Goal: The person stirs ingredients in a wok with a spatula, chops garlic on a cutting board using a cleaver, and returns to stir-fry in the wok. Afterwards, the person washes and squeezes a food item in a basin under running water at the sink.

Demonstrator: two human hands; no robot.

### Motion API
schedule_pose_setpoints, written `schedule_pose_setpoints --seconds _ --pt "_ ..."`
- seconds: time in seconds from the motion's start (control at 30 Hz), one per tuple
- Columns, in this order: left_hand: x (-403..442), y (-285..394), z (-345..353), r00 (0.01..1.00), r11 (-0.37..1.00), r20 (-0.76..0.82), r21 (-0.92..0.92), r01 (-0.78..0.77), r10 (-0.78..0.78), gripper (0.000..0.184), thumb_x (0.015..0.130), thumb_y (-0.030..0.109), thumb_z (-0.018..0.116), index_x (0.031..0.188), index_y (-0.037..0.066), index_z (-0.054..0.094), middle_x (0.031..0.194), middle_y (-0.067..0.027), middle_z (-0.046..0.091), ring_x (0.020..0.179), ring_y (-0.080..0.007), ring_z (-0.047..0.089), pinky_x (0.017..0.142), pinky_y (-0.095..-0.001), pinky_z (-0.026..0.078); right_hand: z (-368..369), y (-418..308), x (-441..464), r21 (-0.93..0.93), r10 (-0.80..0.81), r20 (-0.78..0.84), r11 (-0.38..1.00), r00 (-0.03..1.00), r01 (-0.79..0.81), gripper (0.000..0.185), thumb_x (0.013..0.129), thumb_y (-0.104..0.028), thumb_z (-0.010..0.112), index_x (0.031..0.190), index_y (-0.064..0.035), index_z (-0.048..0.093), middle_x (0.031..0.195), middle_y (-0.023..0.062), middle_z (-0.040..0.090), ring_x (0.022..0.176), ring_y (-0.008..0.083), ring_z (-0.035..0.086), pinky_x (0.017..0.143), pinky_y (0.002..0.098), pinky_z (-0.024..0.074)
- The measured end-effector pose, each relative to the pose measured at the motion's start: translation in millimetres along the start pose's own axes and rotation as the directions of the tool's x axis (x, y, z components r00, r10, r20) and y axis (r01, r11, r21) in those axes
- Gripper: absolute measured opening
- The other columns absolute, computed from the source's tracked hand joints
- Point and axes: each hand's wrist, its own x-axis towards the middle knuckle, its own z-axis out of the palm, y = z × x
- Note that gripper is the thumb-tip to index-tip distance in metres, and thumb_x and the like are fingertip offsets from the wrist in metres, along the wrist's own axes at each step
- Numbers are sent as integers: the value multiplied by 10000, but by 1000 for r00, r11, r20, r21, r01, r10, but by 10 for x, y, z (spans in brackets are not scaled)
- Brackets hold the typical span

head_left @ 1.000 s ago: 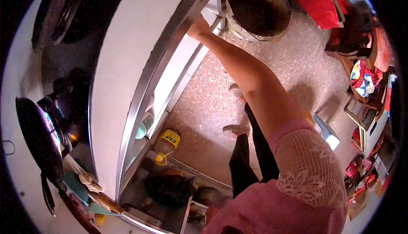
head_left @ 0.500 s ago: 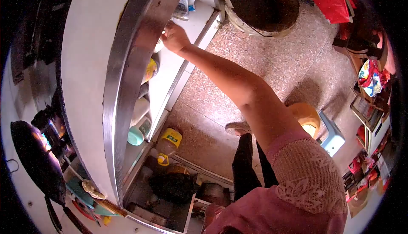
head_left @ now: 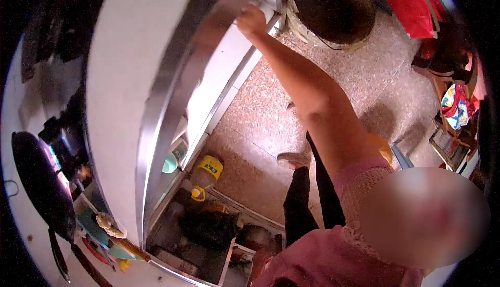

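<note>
My right hand (head_left: pixel 252 20) reaches over the white shelf (head_left: pixel 225 52) under the counter, near the shelf's far end. Its fingers are curled together beside the counter's metal edge (head_left: pixel 161 96); what they hold, if anything, is too small to make out. My bare forearm crosses above the speckled floor. Nearer on the shelf, a container with a green lid (head_left: pixel 169 163) is partly hidden by the counter edge. My left hand is not in view.
A large bucket (head_left: pixel 307 29) with dark contents stands beyond the shelf. A yellow-capped bottle (head_left: pixel 207 171) is on the floor side, near a dark bundle. A black pan (head_left: pixel 39 182) sits by a lit burner at left. Red bags (head_left: pixel 406 5) lie upper right. A blurred patch covers the lower right.
My right hand has moved up and to the right, toward the shelf's far end. The counter edge now hides the yellow-labelled jar and bag seen on the shelf half a second ago.
</note>
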Motion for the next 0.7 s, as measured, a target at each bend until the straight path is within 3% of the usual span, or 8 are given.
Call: schedule_pose_setpoints --seconds 0.07,0.1,0.13,0.17,0.23,0.3,0.4,0.7 --pt "14 40 1 999 1000 28 -15 -26 26 223 794 288 486 824 68 505 659 -85 520 485 -225 491 396 -343 391 -439 -183 -259 -11 -174 -112 985 978 174 270 717 -264 608 744 3 576 775 187 579 725 327 568 675 406 454" --pt "46 54 3 998 999 44 -24 -43 44 223 794 287 485 825 67 505 659 -86 521 486 -226 492 396 -345 391 -884 -483 -479 -40 -226 -31 974 974 224 252 710 -186 658 868 -14 565 798 80 596 744 179 566 674 276 444" --pt "70 54 17 996 997 64 -40 -62 64 223 794 287 485 826 67 506 660 -87 521 486 -227 493 396 -347 392 -1046 -394 -659 496 -155 12 859 988 129 297 740 -169 642 970 -6 551 902 74 593 829 147 549 721 261 433" --pt "75 51 28 993 995 85 -53 -80 84 223 794 287 484 827 67 506 661 -88 522 487 -229 493 396 -349 392 -1367 -495 -903 314 -227 -51 921 973 231 338 767 -127 609 1065 0 510 978 56 575 885 119 528 748 255 427" --pt "147 31 -41 983 990 129 -76 -122 131 224 794 286 482 829 67 506 662 -90 523 488 -231 495 397 -353 393 -2233 -1224 -1419 475 85 224 861 971 -185 299 828 -139 528 1088 5 493 958 36 563 849 104 511 750 240 417" --pt "85 30 -57 970 983 173 -93 -157 171 224 794 286 481 831 66 507 664 -91 524 489 -234 497 397 -357 394 -2814 -1656 -1783 305 137 206 932 969 -197 286 845 -212 492 1013 18 518 888 79 585 820 142 529 719 268 427" --pt "161 5 -183 939 961 227 -158 -227 259 225 794 285 479 835 66 507 666 -94 526 491 -238 499 397 -362 396 -3355 -2636 -2059 100 30 247 993 969 -57 298 850 -226 480 1015 19 518 837 69 591 787 137 531 698 263 428" --pt "341 -248 -220 867 673 245 -727 -132 434 200 804 246 478 866 58 509 678 -103 538 501 -246 516 394 -362 405 -3166 -5586 -2639 254 -588 432 807 684 533 200 789 -134 584 901 30 601 785 8 605 711 58 513 670 224 429"
